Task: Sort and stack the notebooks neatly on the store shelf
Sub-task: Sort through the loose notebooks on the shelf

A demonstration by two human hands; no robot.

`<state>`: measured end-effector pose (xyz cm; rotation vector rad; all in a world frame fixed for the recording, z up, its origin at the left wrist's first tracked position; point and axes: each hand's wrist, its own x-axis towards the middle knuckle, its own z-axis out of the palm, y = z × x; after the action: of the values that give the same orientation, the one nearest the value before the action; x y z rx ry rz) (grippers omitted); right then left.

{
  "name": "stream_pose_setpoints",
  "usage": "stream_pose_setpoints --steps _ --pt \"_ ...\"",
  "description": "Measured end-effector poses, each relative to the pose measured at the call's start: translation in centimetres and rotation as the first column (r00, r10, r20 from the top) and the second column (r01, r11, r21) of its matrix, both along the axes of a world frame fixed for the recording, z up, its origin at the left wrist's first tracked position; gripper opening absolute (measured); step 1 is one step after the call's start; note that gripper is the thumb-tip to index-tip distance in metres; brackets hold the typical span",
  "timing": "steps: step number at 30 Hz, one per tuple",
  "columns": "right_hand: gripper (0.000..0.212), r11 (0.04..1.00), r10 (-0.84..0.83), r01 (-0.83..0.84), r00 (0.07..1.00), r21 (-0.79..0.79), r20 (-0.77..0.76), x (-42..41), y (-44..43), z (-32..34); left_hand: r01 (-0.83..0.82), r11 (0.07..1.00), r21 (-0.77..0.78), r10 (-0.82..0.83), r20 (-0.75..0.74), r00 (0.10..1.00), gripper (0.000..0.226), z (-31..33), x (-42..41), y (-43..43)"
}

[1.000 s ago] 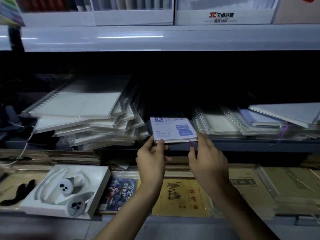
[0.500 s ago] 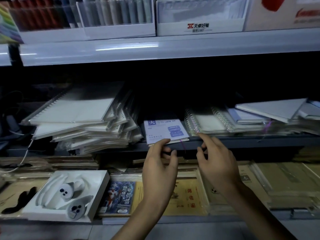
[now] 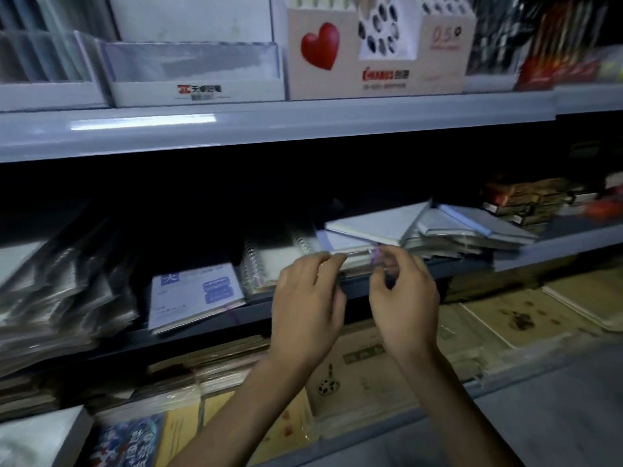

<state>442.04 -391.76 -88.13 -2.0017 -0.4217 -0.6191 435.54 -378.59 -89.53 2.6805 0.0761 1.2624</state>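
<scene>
A small white-and-blue notebook [image 3: 195, 294] lies flat at the front of the middle shelf [image 3: 256, 310], with no hand on it. To its right sits a stack of plastic-wrapped spiral notebooks [image 3: 274, 261]. My left hand [image 3: 306, 305] and my right hand [image 3: 403, 298] reach to that stack's front edge, fingers curled over the wrapped top notebook. A thin purple ribbon shows at my right fingertips. Behind them, several pale notebooks [image 3: 381, 224] lie crooked and overlapping. The view is blurred by motion.
A leaning pile of wrapped spiral notebooks [image 3: 67, 291] fills the shelf's left. The upper shelf [image 3: 269, 126] carries pen display boxes [image 3: 195, 85] and a heart-printed box [image 3: 371, 48]. Brown books [image 3: 526, 203] stack at far right. Yellow-brown exercise books [image 3: 371, 372] cover the lower shelf.
Both hands let go of the small white-and-blue notebook, which now rests on the shelf, and moved right to the spiral notebook stack. The camera swung right and upward.
</scene>
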Motion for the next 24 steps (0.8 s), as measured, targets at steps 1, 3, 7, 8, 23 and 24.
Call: stream_pose_setpoints --steps 1,3,7,8,23,24 --pt "0.027 1.0 -0.014 0.015 1.0 0.008 -0.021 0.4 -0.5 0.1 0.01 0.998 0.055 -0.009 -0.014 1.0 0.051 0.6 1.5 -0.5" --pt "0.029 0.999 -0.041 0.043 0.996 0.024 -0.083 1.2 -1.4 0.2 0.015 0.99 0.137 -0.007 -0.054 0.999 0.057 1.5 4.3 -1.5" --pt "0.022 0.973 -0.006 0.07 0.96 0.218 -0.281 2.3 -2.8 0.8 -0.005 0.964 0.266 0.03 -0.089 0.996 0.064 1.5 8.2 -3.0" --pt "0.02 0.959 0.018 0.078 0.943 0.273 -0.332 2.5 -3.1 1.0 -0.026 0.961 0.276 0.051 -0.084 0.995 0.062 1.5 8.6 -3.3" --pt "0.028 0.706 0.496 0.015 0.704 0.709 -0.509 2.8 -4.0 3.0 -0.006 0.94 0.34 0.017 -0.03 0.999 0.046 3.3 6.4 -3.5" --pt "0.028 0.709 0.503 0.001 0.7 0.706 -0.507 2.5 -3.8 2.9 0.004 0.946 0.324 0.004 -0.023 1.0 0.048 3.1 5.8 -3.6"
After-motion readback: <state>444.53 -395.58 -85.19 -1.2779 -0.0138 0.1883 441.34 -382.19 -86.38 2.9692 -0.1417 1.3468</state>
